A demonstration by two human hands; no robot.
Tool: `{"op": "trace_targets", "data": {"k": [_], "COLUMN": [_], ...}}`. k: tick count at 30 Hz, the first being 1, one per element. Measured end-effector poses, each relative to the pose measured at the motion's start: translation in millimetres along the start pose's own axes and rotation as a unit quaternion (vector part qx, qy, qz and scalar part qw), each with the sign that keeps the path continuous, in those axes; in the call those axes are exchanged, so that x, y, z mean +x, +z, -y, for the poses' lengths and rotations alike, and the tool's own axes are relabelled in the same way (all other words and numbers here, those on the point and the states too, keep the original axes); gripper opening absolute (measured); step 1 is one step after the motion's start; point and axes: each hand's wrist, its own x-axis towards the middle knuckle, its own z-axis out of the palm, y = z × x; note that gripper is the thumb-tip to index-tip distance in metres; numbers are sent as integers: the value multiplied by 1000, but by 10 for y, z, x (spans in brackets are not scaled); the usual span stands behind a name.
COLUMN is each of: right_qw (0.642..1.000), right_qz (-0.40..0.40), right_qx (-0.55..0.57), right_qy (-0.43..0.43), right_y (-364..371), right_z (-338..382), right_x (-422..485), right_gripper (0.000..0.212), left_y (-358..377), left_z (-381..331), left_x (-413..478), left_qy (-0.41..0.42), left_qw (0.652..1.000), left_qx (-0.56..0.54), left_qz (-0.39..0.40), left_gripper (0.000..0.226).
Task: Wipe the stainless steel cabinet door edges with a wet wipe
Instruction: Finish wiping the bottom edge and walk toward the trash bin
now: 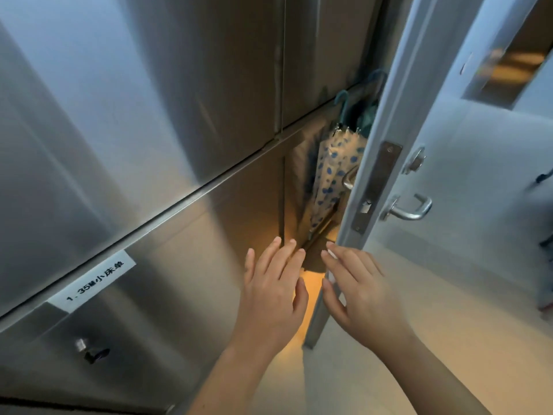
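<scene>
Stainless steel cabinet doors (pixel 167 121) fill the left and middle of the head view, split by a horizontal seam (pixel 179 202) and a vertical seam. A lower door carries a white label (pixel 92 280) and a small lock (pixel 80 344). My left hand (pixel 273 292) is stretched out flat with straight fingers in front of the lower cabinet door. My right hand (pixel 356 289) is spread beside it, near the edge of a light door (pixel 356 205). Neither hand holds anything, and no wet wipe is in view.
A light room door (pixel 466 175) with a lever handle (pixel 410 208) and latch plate (pixel 374 187) stands open on the right. Folded umbrellas (pixel 332 172) hang in the gap between the door and the cabinet. Pale floor lies below on the right.
</scene>
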Motion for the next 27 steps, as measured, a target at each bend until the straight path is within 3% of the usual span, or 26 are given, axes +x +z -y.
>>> {"op": "trace_targets", "data": {"k": [12, 27], "right_qw": [977, 900], "right_qz": [-33, -73], "right_qx": [-146, -293], "right_qy": [154, 313], "right_y": [-211, -1362], "right_z": [1112, 1452], "right_x": [-494, -1763], "right_gripper": [37, 35], "left_y": [-460, -435], "left_z": [408, -973], "left_x": [-540, -1144], "left_qy": [132, 324], "left_qw": [986, 916], "left_qx": [-100, -226], "left_qz": [35, 75], "left_gripper": [38, 40]}}
